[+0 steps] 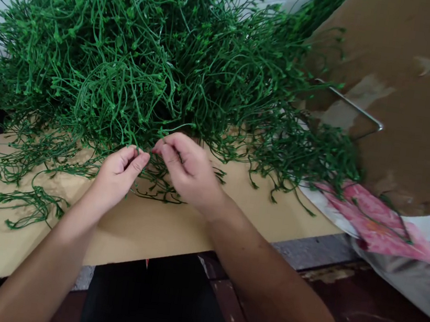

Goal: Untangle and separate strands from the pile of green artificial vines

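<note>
Here, strands: green plastic sprigs at the pile's near edge, on the board.
Left hand: pinched shut on sprigs.
Right hand: pinching them too, just beside.
Axis: across, hand to hand.

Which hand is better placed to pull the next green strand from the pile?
Probably the right hand: its fingertips already reach into the pile of green strands, while the left hand pinches at the edge.
</note>
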`<move>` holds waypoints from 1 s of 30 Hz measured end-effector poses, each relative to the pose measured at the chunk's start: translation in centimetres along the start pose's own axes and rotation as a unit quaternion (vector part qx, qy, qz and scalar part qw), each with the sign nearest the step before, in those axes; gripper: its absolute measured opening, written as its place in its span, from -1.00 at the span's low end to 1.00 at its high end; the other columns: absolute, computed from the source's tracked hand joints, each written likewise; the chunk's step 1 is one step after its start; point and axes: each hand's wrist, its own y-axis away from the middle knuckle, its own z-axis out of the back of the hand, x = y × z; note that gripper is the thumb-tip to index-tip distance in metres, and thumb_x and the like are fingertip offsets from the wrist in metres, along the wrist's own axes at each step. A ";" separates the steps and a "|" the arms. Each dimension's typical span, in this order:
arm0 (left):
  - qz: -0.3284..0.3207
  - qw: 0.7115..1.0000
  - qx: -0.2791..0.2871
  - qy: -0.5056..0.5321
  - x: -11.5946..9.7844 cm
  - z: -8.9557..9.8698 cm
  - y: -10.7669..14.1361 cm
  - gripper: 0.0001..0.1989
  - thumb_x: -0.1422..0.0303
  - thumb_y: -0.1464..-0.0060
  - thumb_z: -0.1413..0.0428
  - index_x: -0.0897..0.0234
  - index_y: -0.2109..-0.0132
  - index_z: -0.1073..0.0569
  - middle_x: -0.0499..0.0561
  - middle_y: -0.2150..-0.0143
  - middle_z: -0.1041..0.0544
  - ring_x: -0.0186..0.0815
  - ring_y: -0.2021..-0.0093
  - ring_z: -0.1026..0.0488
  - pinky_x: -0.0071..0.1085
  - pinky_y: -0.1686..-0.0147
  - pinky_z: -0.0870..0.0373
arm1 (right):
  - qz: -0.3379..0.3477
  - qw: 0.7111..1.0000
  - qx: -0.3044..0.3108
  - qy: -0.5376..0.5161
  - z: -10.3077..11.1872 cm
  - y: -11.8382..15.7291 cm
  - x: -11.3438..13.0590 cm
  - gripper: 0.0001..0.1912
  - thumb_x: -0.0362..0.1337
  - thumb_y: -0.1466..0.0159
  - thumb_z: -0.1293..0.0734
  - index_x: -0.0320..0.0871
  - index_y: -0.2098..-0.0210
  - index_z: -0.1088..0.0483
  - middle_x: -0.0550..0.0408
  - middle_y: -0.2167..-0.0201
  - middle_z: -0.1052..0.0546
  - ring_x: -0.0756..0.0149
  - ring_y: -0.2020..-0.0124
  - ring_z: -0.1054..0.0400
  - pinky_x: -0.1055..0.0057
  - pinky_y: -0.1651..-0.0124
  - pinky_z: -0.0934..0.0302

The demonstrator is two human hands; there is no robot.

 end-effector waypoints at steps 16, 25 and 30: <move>0.032 0.997 0.065 0.015 0.1 0.6 0.1 -0.63 0.08 0.01 -0.09 0.27 0.50 -0.22 -0.17 0.61 -0.18 -0.50 0.60 -0.11 -0.50 0.60 -0.08 | 0.050 0.996 0.033 0.072 -0.8 0.1 -1.2 -0.81 -0.30 -0.26 -0.15 -0.17 0.48 -0.20 0.13 0.48 -0.19 0.42 0.44 -0.12 0.44 0.38 -0.06; 0.030 0.996 0.078 0.034 0.1 0.7 0.1 -0.75 0.21 -0.04 -0.05 0.28 0.46 -0.26 -0.16 0.58 -0.17 -0.48 0.56 -0.12 -0.48 0.54 -0.09 | 0.076 0.996 -0.045 -0.034 -0.5 -0.1 -0.8 -0.82 -0.32 -0.24 -0.21 -0.18 0.50 -0.24 0.03 0.34 -0.35 0.39 0.30 -0.26 0.38 0.24 -0.20; 0.035 0.997 0.063 0.036 0.4 0.5 0.2 -0.78 0.25 -0.01 -0.05 0.28 0.49 -0.26 -0.14 0.57 -0.18 -0.47 0.55 -0.12 -0.49 0.54 -0.09 | 0.045 0.996 0.011 -0.072 -0.4 -0.2 -0.7 -0.85 -0.30 -0.27 -0.17 -0.17 0.44 -0.24 0.09 0.44 -0.38 0.42 0.38 -0.28 0.42 0.29 -0.20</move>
